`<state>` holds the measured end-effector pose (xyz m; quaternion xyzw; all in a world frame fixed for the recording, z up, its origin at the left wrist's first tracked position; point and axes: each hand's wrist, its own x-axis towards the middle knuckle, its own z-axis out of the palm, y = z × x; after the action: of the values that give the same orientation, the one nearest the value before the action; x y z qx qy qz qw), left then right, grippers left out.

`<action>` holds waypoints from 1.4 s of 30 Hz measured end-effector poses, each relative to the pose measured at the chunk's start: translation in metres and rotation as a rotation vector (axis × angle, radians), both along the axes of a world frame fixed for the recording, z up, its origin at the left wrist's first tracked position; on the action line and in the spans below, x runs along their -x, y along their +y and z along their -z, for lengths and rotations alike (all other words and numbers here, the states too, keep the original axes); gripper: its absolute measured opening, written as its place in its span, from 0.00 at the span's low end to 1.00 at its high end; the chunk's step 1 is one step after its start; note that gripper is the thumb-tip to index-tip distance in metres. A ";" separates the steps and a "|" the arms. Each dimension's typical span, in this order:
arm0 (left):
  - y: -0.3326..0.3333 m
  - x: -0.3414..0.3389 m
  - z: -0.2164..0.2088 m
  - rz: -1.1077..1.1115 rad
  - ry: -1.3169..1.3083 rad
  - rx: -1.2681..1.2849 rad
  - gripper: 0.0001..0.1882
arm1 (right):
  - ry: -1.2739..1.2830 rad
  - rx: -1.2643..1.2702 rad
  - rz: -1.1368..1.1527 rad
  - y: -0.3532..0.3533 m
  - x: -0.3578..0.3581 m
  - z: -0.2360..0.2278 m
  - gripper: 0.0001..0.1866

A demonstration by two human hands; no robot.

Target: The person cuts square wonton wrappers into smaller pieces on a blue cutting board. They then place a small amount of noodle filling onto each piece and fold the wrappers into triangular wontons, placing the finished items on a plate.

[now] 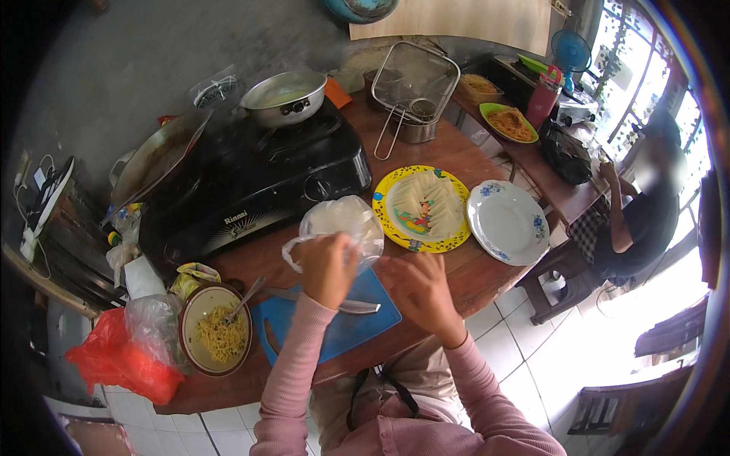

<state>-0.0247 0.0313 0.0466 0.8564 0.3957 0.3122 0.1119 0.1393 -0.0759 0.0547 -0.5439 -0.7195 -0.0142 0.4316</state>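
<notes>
Left hand: I see my left hand [328, 267] clenched on the rim of a thin clear plastic bag [342, 226], pinching its mouth up off the table.
Right hand: my right hand [417, 287] sits just beside the bag, fingers curled toward its opening; I cannot tell whether it grips the plastic or only touches it.
Bag position: it rests on the brown wooden table [456, 156], at the far edge of the blue plastic cutting board [342, 319], between the black tabletop gas stove [251, 182] and the yellow round plate of pale flat wrappers [424, 207].
Bag axis: as I judge it, the long axis runs roughly left to right, the bulging body toward the yellow plate, the gathered mouth toward my left hand.
Doing it well: I would keep the mouth raised and level, spread it with both hands, and not tug sideways, since thin film tears easily.
Nearby: a steel knife [334, 302] lies across the board; a brown bowl of yellow noodles [217, 330] stands left; a white floral plate [508, 222] right.
</notes>
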 end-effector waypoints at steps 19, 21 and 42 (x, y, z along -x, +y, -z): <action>-0.011 0.025 0.009 0.048 0.279 -0.339 0.13 | -0.374 0.295 -0.176 0.120 0.002 0.023 0.15; -0.008 0.032 0.007 0.016 0.246 -0.403 0.10 | -0.376 0.305 -0.189 0.125 0.005 0.031 0.16; -0.005 0.051 -0.005 -0.063 -0.467 -0.495 0.13 | -0.707 0.186 -0.102 0.137 0.011 0.022 0.16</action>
<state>-0.0756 0.0261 0.0515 0.7503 0.2978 0.5898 -0.0215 0.1288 0.0607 0.0329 -0.5056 -0.8487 -0.1143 0.1051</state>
